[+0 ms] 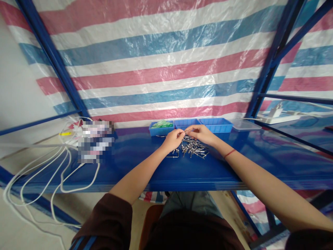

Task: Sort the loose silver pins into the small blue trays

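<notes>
A loose pile of silvery metal pins that look like blind rivets (194, 147) lies on the blue tabletop (137, 156). Just over the pile's far side, my left hand (174, 139) and my right hand (200, 133) meet at the fingertips. Both hands are closed in a pinch. Whatever sits between the fingertips is too small to make out. A few separate pins lie below my left hand. Behind the hands stand three blue bins: the left bin (161, 131) has green-and-white material in it, the middle bin (182, 122) is partly hidden, and the right bin (217, 126) stands beside it.
A clear plastic lid or tray (246, 125) lies right of the bins. White cables (66, 166) loop over the table's left end near a blurred-out object (96, 142). A white power strip (275, 116) is at the right. Blue frame posts and a striped sheet (161, 66) close off the back.
</notes>
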`<action>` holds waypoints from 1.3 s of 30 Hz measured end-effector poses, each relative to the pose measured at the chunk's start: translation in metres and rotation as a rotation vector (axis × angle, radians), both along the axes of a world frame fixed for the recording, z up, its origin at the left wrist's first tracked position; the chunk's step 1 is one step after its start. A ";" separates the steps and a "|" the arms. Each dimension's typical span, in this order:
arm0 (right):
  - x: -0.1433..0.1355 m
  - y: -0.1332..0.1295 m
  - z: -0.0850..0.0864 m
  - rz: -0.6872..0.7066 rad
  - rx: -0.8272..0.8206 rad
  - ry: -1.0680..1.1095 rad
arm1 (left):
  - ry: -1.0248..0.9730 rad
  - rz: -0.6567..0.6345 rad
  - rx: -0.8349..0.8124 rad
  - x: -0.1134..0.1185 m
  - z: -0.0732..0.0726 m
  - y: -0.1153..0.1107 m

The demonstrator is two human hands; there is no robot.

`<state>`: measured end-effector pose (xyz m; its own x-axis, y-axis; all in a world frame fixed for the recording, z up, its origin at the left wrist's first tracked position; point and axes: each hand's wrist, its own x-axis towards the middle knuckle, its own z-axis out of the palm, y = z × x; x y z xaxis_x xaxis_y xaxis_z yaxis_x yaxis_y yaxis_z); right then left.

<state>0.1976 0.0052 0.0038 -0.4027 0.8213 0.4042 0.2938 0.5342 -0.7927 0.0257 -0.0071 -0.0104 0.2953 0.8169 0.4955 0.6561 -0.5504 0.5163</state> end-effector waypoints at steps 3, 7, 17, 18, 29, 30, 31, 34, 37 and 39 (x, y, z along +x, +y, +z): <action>-0.001 -0.001 0.002 -0.017 0.007 0.035 | -0.038 -0.020 -0.023 0.002 0.001 -0.002; -0.005 -0.003 0.004 -0.045 0.031 0.071 | -0.065 -0.034 -0.061 0.003 0.001 -0.003; -0.006 -0.002 0.004 -0.064 -0.036 0.013 | -0.350 0.006 0.022 -0.001 0.000 0.005; -0.006 -0.003 0.004 -0.046 -0.057 0.000 | -0.370 0.008 0.027 -0.001 0.000 0.005; -0.007 -0.005 0.003 0.004 -0.042 0.115 | -0.362 -0.033 0.033 0.001 0.006 0.001; -0.007 -0.004 0.003 -0.014 -0.015 0.140 | -0.335 -0.033 0.028 0.000 0.006 0.001; -0.006 -0.002 0.003 -0.026 0.007 0.156 | -0.302 -0.035 0.019 0.000 0.005 0.001; -0.001 0.006 0.005 -0.103 0.075 0.165 | -0.148 -0.025 -0.006 -0.001 0.002 0.001; 0.018 0.018 0.009 -0.378 0.234 0.162 | 0.072 0.013 0.018 -0.002 0.000 -0.004; 0.037 0.027 0.011 -0.650 0.344 0.149 | 0.199 0.013 0.026 -0.003 0.001 -0.008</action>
<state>0.2350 0.0321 0.0145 0.1995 0.6922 0.6935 0.5372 0.5147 -0.6682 0.0229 -0.0148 -0.0098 0.3790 0.8091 0.4490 0.7512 -0.5524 0.3612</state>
